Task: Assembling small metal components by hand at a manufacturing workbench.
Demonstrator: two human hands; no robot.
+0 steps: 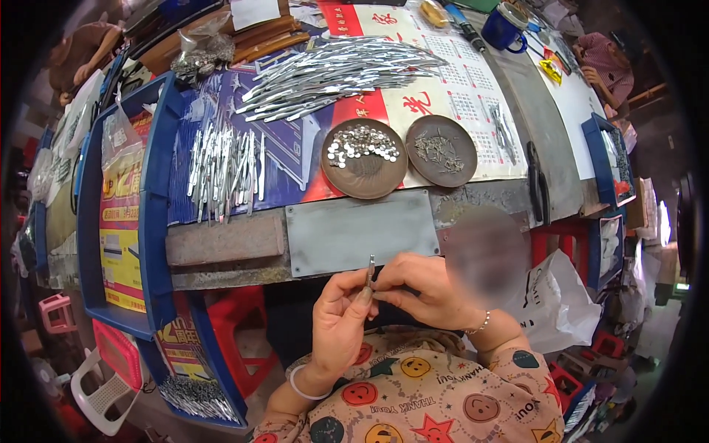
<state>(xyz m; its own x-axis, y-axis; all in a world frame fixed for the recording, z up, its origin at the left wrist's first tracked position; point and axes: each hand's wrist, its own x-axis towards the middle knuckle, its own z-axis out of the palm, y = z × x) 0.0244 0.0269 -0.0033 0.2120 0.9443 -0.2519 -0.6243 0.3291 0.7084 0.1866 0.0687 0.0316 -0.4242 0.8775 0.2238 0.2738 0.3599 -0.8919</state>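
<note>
My left hand (342,316) pinches a thin silvery metal piece (371,261) upright between thumb and fingers, just off the table's front edge. Against it, my right hand (419,289) has thumb and fingertips pressed together; whatever is between them is hidden. Ahead of both hands lies a grey metal plate (362,235). Beyond it stand a brown dish (363,186) holding small shiny discs (362,144) and a darker dish (450,177) holding thin little pins (437,151). Slender metal strips (332,77) form a large heap at the back, with a smaller bunch of strips (224,171) to the left.
A reddish-brown block (225,240) lies left of the plate. Blue trays (159,244) flank the table's left side. Black-handled pliers (538,184) lie at right, and a blue mug (502,28) stands farther back. A white plastic bag (557,306) hangs beside my right arm.
</note>
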